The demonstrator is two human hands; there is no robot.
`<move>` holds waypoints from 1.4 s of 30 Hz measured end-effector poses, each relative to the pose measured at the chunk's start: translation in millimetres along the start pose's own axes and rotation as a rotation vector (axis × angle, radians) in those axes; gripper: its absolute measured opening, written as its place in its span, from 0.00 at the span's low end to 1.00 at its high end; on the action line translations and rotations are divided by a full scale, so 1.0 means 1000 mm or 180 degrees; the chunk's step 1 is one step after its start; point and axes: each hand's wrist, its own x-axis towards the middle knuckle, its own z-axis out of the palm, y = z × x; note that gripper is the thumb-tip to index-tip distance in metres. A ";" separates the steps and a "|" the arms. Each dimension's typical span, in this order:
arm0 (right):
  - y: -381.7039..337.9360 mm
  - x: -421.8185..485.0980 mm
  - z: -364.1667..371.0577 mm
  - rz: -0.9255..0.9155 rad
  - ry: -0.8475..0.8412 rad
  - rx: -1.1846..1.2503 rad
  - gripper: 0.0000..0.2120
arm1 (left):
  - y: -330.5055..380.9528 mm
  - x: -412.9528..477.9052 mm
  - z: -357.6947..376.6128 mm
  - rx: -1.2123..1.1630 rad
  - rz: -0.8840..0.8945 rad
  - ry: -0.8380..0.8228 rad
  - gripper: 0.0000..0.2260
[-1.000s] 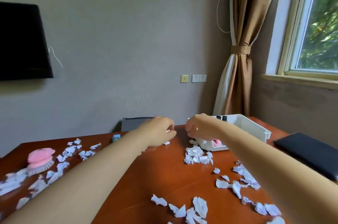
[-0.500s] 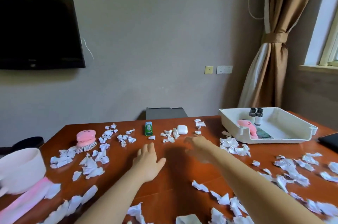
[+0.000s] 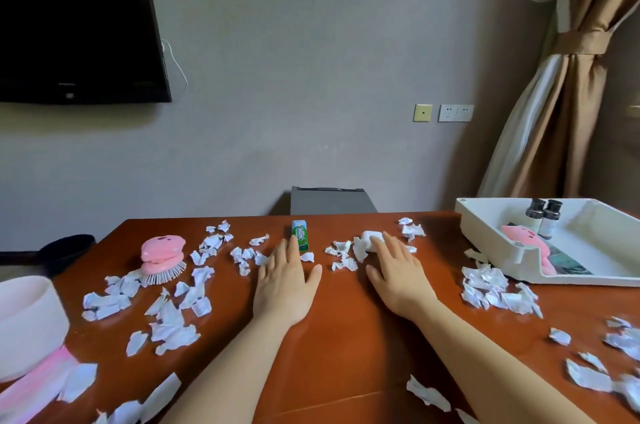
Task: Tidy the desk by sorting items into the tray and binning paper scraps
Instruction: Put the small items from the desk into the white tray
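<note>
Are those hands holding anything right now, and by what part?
Nothing is held. The left hand and right hand lie flat, fingers straight, fingertips just at the green pack and the white case.

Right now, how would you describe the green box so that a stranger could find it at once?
Take the brown desk and look to the middle of its far edge. The green box lies there, at the fingertips of the left hand. It is the only green thing among the white paper scraps.
</note>
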 end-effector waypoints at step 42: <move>0.027 -0.027 -0.027 0.0161 -0.0427 0.1049 0.21 | -0.010 -0.024 -0.024 -0.0075 0.0113 -0.0094 0.23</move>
